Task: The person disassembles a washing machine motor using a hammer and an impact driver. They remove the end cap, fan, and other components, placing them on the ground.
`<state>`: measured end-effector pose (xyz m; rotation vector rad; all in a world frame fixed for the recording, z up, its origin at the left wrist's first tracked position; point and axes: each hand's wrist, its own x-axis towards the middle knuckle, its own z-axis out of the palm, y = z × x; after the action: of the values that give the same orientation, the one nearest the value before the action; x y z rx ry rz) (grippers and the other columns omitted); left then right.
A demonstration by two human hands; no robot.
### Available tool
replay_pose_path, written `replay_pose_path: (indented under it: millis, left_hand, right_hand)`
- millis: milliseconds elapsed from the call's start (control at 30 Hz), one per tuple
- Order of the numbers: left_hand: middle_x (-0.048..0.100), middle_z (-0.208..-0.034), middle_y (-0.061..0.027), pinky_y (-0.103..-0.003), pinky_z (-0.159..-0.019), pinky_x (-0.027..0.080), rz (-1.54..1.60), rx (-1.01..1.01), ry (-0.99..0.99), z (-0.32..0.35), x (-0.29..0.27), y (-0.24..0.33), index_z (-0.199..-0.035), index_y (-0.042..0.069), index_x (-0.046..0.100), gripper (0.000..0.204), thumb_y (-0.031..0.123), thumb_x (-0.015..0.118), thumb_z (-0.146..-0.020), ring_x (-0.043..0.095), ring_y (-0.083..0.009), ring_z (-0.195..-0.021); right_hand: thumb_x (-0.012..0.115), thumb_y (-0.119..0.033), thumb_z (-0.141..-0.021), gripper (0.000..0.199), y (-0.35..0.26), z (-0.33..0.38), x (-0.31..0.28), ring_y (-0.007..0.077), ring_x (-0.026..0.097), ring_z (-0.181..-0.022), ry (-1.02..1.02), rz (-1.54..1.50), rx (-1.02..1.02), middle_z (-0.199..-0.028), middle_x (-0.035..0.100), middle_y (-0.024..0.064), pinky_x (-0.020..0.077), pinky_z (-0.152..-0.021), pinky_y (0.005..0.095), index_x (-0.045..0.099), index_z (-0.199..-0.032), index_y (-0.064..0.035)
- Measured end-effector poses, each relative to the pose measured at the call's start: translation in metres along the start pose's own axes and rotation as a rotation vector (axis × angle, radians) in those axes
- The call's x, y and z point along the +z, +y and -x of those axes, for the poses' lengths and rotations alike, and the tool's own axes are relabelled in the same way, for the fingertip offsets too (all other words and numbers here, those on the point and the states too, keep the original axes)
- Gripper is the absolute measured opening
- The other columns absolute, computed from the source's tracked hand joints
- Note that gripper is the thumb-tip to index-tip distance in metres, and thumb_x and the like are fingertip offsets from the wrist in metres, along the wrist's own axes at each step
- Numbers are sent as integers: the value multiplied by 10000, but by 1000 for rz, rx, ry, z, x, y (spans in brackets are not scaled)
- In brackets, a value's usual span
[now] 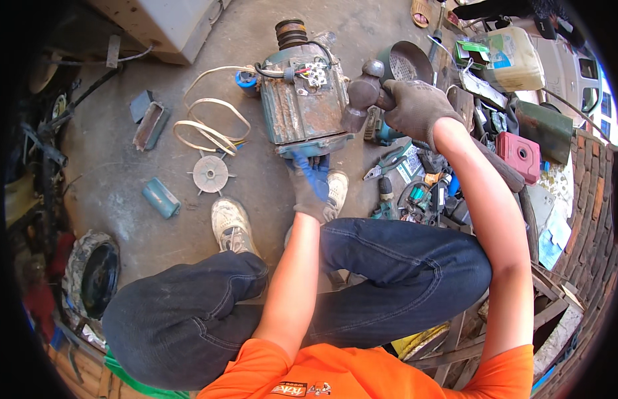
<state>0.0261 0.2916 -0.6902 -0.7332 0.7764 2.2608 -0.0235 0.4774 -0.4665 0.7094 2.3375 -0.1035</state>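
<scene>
A green, rusty electric motor (308, 100) lies on the floor in front of me, its pulley (291, 33) pointing away and its wiring terminals exposed. My right hand (418, 110), in a grey-brown work glove, is closed around a hammer (365, 96). The hammer's metal head is at the motor's right side; I cannot tell if it touches. My left hand (309, 189), gloved too, is at the near edge of the motor's end cover (315, 144). Its fingers look curled, partly hidden under a blurred blue streak, and what they grip does not show clearly.
A fan wheel (210, 173), a green curved cover (161, 197), a small open box (151, 125) and a coiled pale cable (212, 120) lie left. On the right are pliers (387, 163), a round pan (407, 63), a red case (518, 157) and a plastic jug (515, 60).
</scene>
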Motion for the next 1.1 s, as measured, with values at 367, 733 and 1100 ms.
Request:
replay_pose_path:
  millis: [367,733,1100]
  left_hand:
    - [462,-1433,-120,-489,-1110,456,247,-195,-9,-17,-26,0,-1457,132,429,862,752,534,-867,503,-296,-1235]
    - [459,-1451,-144,-467,-1122,445,125,-121,-38,-9,-16,4,-1472,111,413,822,713,501,-919,491,-301,-1284]
    - [492,-1426,-150,-467,-1121,445,103,-121,-63,-10,-25,5,-1462,80,421,798,682,491,-943,527,-300,-1257]
  right_hand:
    - [588,-206,-832,401,-13,8,1,368,653,-1108,-8,-7,22,-1131,703,195,501,-949,452,639,-1221,-125]
    - [641,-252,-859,344,-20,-6,-23,346,698,-991,145,-67,66,-1072,718,172,539,-902,439,647,-1177,-120]
    - [574,-177,-869,340,-35,-4,-36,320,663,-1116,128,-54,79,-1160,700,164,510,-968,444,648,-1197,-124]
